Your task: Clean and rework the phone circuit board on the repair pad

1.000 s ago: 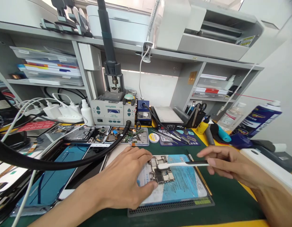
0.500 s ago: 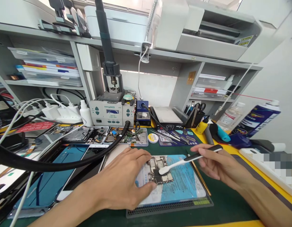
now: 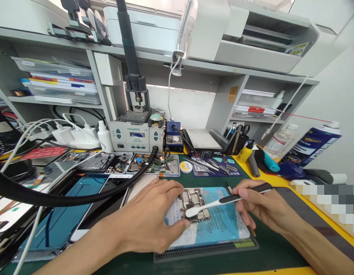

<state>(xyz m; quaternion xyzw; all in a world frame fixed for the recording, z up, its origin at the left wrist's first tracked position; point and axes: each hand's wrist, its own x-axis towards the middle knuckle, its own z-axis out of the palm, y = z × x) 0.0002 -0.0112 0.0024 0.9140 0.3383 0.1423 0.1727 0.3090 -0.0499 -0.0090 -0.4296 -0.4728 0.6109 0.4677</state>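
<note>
A phone circuit board (image 3: 204, 214) lies on a blue and white pad (image 3: 225, 225), which rests on a dark perforated mat (image 3: 205, 253). My left hand (image 3: 158, 217) holds the board at its left side, thumb at the lower edge and fingers at the upper corner. In my right hand (image 3: 258, 200) is a toothbrush (image 3: 212, 205) with a black and white handle, pinched between thumb and fingers. Its white head is down on the left part of the board; the bristles are hidden beneath. A thin rod partly shows under my right hand.
Phone parts fill two trays (image 3: 162, 166) behind the pad. Phones and a blue panel (image 3: 62, 221) lie at left, crossed by a thick black hose (image 3: 79, 199). A hot-air station (image 3: 133, 135) stands behind. Tweezers (image 3: 201, 165), bottles and a spray can (image 3: 312, 145) are toward the right.
The toothbrush head has moved left and slightly down across the board. My right hand has shifted a little lower, while my left hand stays in place.
</note>
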